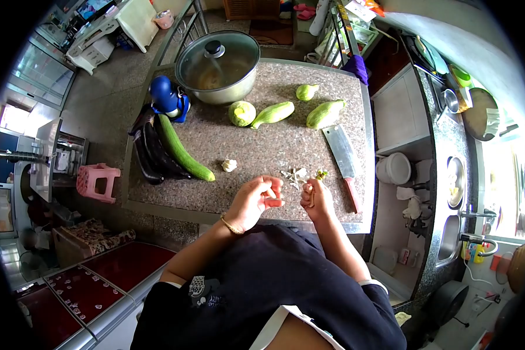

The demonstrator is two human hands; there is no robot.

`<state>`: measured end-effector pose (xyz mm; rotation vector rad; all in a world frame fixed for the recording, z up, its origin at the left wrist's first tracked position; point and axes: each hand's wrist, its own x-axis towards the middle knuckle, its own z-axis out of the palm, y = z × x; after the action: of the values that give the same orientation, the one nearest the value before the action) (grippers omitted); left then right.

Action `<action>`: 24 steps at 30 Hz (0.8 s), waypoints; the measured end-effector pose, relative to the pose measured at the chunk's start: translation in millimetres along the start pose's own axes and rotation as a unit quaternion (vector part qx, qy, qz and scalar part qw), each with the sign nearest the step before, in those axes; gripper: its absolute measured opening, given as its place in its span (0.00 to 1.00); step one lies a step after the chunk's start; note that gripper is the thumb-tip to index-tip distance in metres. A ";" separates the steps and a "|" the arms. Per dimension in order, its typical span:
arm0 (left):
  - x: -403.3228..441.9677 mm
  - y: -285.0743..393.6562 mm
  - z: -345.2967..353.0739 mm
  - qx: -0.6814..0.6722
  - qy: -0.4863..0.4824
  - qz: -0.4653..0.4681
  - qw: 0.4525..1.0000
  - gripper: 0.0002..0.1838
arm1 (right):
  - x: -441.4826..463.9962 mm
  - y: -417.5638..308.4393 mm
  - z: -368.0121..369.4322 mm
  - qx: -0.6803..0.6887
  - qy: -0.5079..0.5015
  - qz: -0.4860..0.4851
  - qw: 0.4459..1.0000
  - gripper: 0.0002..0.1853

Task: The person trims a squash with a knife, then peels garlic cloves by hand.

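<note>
My left hand (254, 201) is curled above the table's front edge, thumb and index finger apart at the tips. A small pale piece, which looks like a garlic clove (269, 193), shows among its fingers. To its right, my right hand (317, 200) is closed with thumb and fingers pressed together; what it pinches, if anything, is hidden. Just beyond the hands lie white garlic skins (296, 174) and a small green scrap (321, 174). A garlic bulb (229, 165) rests to the left. The cleaver (343, 154) lies on the right, its red-brown handle toward me.
Several pale green squashes (273, 114) lie across the speckled table (262, 151). At the back left stands a lidded pot (219, 73) beside a blue object (168, 97). Dark eggplants (150, 153) and a long green vegetable (184, 150) are on the left. A sink counter (449, 233) runs along the right.
</note>
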<state>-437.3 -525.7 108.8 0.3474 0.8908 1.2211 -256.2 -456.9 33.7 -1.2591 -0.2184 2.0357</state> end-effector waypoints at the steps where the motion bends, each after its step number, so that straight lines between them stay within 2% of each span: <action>1: 3.0 -4.4 -5.5 0.020 0.020 -0.013 1.000 0.12 | 2.3 1.3 -2.7 0.001 0.001 -0.001 1.000 0.07; 2: 6.6 -6.5 -12.5 0.083 -0.012 -0.026 0.996 0.09 | 3.7 2.2 -5.0 0.036 0.001 0.031 0.999 0.07; 3: 9.9 -12.9 -13.9 0.083 -0.014 -0.029 0.996 0.09 | 5.8 3.9 -9.1 0.070 0.001 0.062 0.996 0.08; 5: 14.9 -16.3 -0.6 0.254 0.034 0.051 0.965 0.07 | 8.8 8.4 -15.2 0.117 -0.008 0.057 0.991 0.11; 6: 23.2 -28.8 -5.9 0.284 0.031 0.105 0.952 0.05 | 10.4 10.4 -17.6 0.156 -0.017 0.057 0.986 0.12; 7: 28.5 -37.3 -5.8 0.283 0.029 0.105 0.953 0.05 | 10.3 8.7 -18.2 0.195 -0.028 0.057 0.979 0.13; 8: 33.0 -45.4 -5.2 0.312 0.018 0.128 0.941 0.06 | 20.4 9.0 -26.9 0.189 -0.022 0.113 0.975 0.14; 9: 37.1 -53.3 -4.8 0.340 0.008 0.152 0.928 0.07 | 24.2 9.8 -31.8 0.188 -0.022 0.113 0.975 0.14; 11: 40.3 -59.6 2.9 0.337 0.005 0.149 0.930 0.07 | 22.0 6.8 -28.8 0.126 -0.014 0.051 0.991 0.13; 13: 38.6 -62.6 12.5 0.425 0.030 0.155 0.891 0.05 | 14.5 -2.8 -29.0 0.138 -0.034 0.075 0.987 0.16; 15: 38.9 -68.1 19.9 0.431 0.059 0.172 0.884 0.05 | 0.3 -14.0 -20.4 0.109 -0.057 0.068 0.990 0.20; 16: 40.2 -71.9 22.4 0.476 0.074 0.231 0.846 0.05 | -2.7 -17.2 -19.6 0.071 -0.066 0.053 0.994 0.25; 17: 41.4 -75.2 24.9 0.517 0.088 0.287 0.801 0.05 | -6.0 -19.6 -18.9 0.068 -0.067 0.056 0.994 0.25; 18: 42.6 -78.1 27.5 0.516 0.094 0.288 0.801 0.05 | -8.9 -21.2 -18.3 0.035 -0.107 0.003 0.994 0.26; 20: 42.4 -80.5 34.0 0.597 0.111 0.284 0.742 0.05 | -8.9 -21.7 -18.8 -0.032 -0.151 -0.079 0.985 0.29; 21: 43.4 -82.1 36.5 0.598 0.115 0.281 0.742 0.05 | -11.3 -21.1 -17.6 -0.033 -0.152 -0.074 0.985 0.29; 24: 50.6 -85.0 40.4 0.509 0.113 0.244 0.818 0.07 | -18.3 -19.1 -14.0 -0.152 -0.226 -0.154 0.950 0.33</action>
<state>-347.5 -499.8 57.2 1.3835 1.7087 1.1491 -230.5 -458.0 48.8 -0.8399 -0.9157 2.0317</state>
